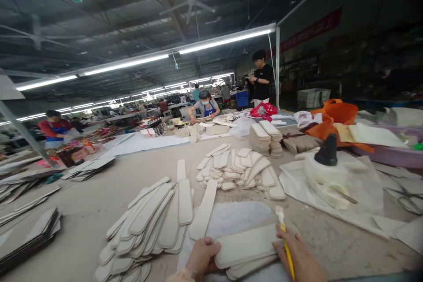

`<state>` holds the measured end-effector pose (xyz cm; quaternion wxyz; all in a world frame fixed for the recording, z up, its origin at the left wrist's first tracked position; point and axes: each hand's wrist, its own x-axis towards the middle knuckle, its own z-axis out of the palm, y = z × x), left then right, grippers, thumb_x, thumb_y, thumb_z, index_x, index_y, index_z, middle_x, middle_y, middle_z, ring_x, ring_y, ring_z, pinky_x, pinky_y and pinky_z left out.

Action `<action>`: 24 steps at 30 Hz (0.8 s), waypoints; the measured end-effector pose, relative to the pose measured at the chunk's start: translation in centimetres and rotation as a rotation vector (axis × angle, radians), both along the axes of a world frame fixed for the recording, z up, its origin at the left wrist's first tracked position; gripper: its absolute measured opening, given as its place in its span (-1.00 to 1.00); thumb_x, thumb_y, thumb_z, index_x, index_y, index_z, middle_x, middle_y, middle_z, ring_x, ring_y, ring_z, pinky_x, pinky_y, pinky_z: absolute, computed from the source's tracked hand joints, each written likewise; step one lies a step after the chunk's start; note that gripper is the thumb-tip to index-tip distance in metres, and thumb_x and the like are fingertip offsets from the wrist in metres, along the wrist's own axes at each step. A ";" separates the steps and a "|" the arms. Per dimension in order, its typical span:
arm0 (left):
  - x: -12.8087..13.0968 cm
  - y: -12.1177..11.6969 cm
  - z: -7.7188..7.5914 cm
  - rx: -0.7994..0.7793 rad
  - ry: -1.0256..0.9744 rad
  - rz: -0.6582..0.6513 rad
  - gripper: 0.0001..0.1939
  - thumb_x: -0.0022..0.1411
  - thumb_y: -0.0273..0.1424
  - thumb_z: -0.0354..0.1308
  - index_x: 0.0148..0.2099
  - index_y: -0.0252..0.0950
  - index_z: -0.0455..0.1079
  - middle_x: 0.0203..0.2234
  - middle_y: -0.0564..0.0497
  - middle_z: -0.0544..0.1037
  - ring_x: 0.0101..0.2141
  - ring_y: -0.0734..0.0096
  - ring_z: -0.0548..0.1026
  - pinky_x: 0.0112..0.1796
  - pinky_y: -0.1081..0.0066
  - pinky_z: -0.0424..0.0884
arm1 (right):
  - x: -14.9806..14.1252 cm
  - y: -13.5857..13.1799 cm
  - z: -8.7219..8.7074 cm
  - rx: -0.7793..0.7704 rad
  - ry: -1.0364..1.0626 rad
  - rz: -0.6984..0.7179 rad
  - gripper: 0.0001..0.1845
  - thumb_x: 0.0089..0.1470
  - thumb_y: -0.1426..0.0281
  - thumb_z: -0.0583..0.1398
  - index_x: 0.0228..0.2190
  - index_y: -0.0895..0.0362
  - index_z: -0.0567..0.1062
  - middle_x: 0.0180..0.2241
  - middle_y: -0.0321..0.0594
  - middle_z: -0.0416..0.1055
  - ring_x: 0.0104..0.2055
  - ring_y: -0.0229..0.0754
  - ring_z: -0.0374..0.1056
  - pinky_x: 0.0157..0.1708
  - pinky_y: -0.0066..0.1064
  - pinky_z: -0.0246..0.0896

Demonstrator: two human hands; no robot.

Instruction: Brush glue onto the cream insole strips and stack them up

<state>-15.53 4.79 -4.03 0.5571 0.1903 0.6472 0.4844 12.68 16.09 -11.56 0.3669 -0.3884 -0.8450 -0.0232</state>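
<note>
Head view: my left hand (203, 253) pinches the rounded end of a flat off-white panel (247, 244), beige-edged, lying over similar pieces (253, 265) before me; a yellow-handled brush (288, 253) is gripped in my right hand (300, 251) at the panel's other end; a red banner (309, 31) bears unreadable pale lettering.

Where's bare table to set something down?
The widest bare patch is the table between the dark-edged stack and the fanned pale strips. A smaller, stained one lies between the right hand and the sheet under the bottle. It's crowded around the left hand and piled pieces.
</note>
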 end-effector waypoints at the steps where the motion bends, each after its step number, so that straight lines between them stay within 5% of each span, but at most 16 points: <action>1: 0.0 0.0 0.0 0.001 -0.003 0.000 -0.66 -0.17 -0.25 0.38 -0.49 -0.26 0.27 -0.66 0.14 0.47 -0.57 0.40 0.48 -0.47 0.35 0.45 | -0.1 -0.1 0.0 -0.018 -0.001 -0.001 -0.67 0.18 0.14 0.07 -0.09 0.05 0.31 -0.15 -0.13 0.50 -0.14 -0.01 0.47 -0.03 0.02 0.33; 7: 0.4 -0.3 1.1 0.028 -0.034 0.008 -0.62 -0.24 -0.25 0.40 -0.47 -0.27 0.27 -0.60 0.09 0.50 -0.52 0.38 0.49 -0.42 0.33 0.46 | 0.0 -0.6 1.0 -0.041 0.138 -0.033 -0.66 0.18 0.14 0.06 -0.09 0.06 0.32 -0.10 -0.08 0.46 0.01 0.06 0.37 -0.03 -0.01 0.34; 11: 1.2 -0.3 3.3 0.103 -0.033 -0.009 -0.63 -0.29 -0.31 0.42 -0.46 -0.30 0.31 -0.57 0.07 0.51 -0.52 0.40 0.47 -0.46 0.39 0.42 | 0.2 -0.8 2.2 -0.087 0.238 -0.065 -0.68 0.18 0.16 0.06 -0.10 0.07 0.30 -0.02 -0.04 0.42 0.03 0.03 0.36 -0.05 -0.09 0.38; 18: 2.0 0.4 10.7 0.259 -0.102 -0.035 -0.70 -0.15 -0.41 0.32 -0.29 -0.36 0.41 -0.47 0.00 0.55 -0.48 0.43 0.48 -0.47 0.47 0.40 | 1.3 -1.6 5.4 -0.160 0.384 -0.058 -0.63 0.17 0.12 0.05 -0.09 0.08 0.30 0.03 -0.06 0.39 0.03 0.03 0.36 -0.01 -0.11 0.33; 24: -4.1 0.8 16.5 0.341 -0.083 0.143 -0.72 -0.11 -0.54 0.29 -0.25 -0.45 0.44 -0.42 -0.09 0.57 -0.47 0.38 0.51 -0.50 0.48 0.44 | 2.6 -1.6 6.0 -0.234 0.463 -0.139 -0.44 0.05 -0.09 0.03 -0.09 0.04 0.33 0.04 -0.08 0.38 0.03 0.15 0.34 0.04 -0.01 0.25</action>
